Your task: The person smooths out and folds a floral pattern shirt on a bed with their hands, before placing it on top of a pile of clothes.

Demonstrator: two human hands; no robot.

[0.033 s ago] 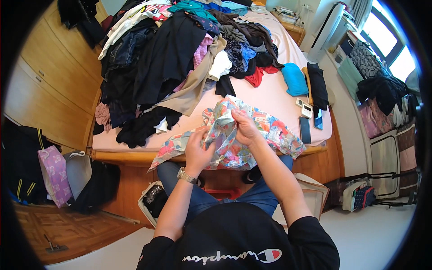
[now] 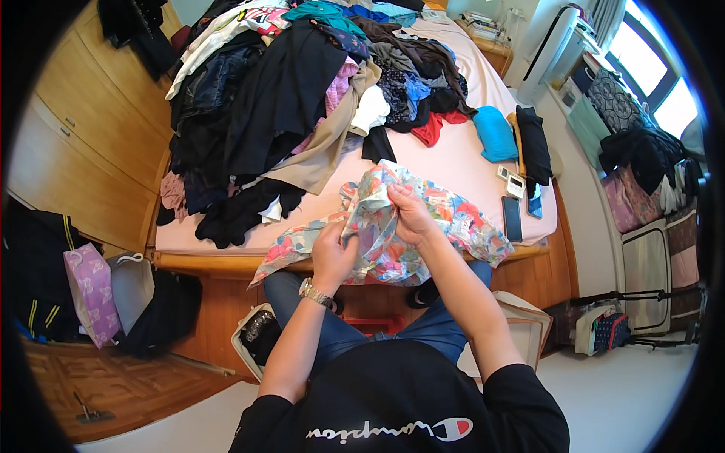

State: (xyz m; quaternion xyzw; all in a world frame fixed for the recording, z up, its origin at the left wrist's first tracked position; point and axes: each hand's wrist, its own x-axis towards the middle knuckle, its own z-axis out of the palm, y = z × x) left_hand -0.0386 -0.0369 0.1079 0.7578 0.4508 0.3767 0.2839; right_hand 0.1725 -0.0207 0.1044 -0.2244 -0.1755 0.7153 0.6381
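A thin floral shirt (image 2: 453,215) in white, red, blue and orange lies bunched over the bed's front edge, its ends spreading left and right. My right hand (image 2: 412,217) pinches its cloth near the top middle, thumb uppermost. Lower and to the left, my left hand (image 2: 333,253) is closed on the same shirt, with its fingertips partly hidden by the folds. Between both hands the fabric is lifted and creased. A metal watch (image 2: 315,294) circles my left wrist.
A large heap of clothes (image 2: 279,90) covers the bed's far left. On the right lie a blue folded cloth (image 2: 495,134), a black folded item (image 2: 533,143), a phone (image 2: 512,218) and a small white device (image 2: 515,186). Open containers (image 2: 253,340) stand beside my legs.
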